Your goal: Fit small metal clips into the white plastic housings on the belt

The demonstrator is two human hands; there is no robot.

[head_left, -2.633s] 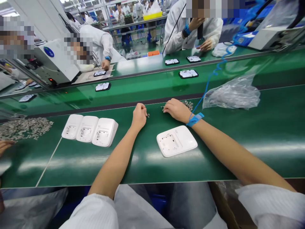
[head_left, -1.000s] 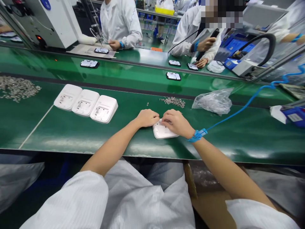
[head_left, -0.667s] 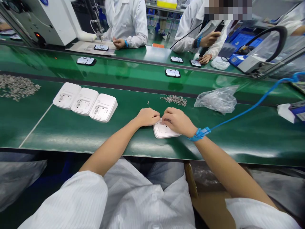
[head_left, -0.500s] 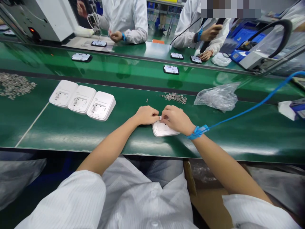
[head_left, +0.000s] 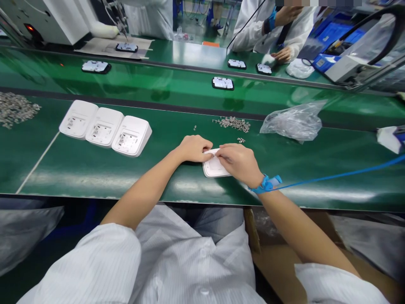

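Note:
A white plastic housing (head_left: 215, 169) lies on the green bench in front of me. My left hand (head_left: 195, 148) grips its upper left edge, fingers curled and thumb resting on top. Over the right part of the housing, my right hand (head_left: 238, 162) is closed in a pinch, fingertips near the left thumb; whatever is between them is too small or hidden. Just beyond the right hand sits a little cluster of metal pieces (head_left: 241, 140), with a larger pile of small metal parts (head_left: 234, 123) behind it. A blue wrist strap (head_left: 266, 184) circles my right wrist.
Three similar white housings (head_left: 104, 127) stand in a row at left, near another metal pile (head_left: 17, 109). A clear plastic bag (head_left: 292, 122) lies at right, above the strap's blue cord (head_left: 341, 172). Beyond, dark-framed boards (head_left: 223, 83) lie on the green line near co-workers.
My right hand has shifted slightly over the housing, and the little metal cluster behind it now shows. Across the line, the left co-worker's hands have gone out of view. The whole view has shifted slightly.

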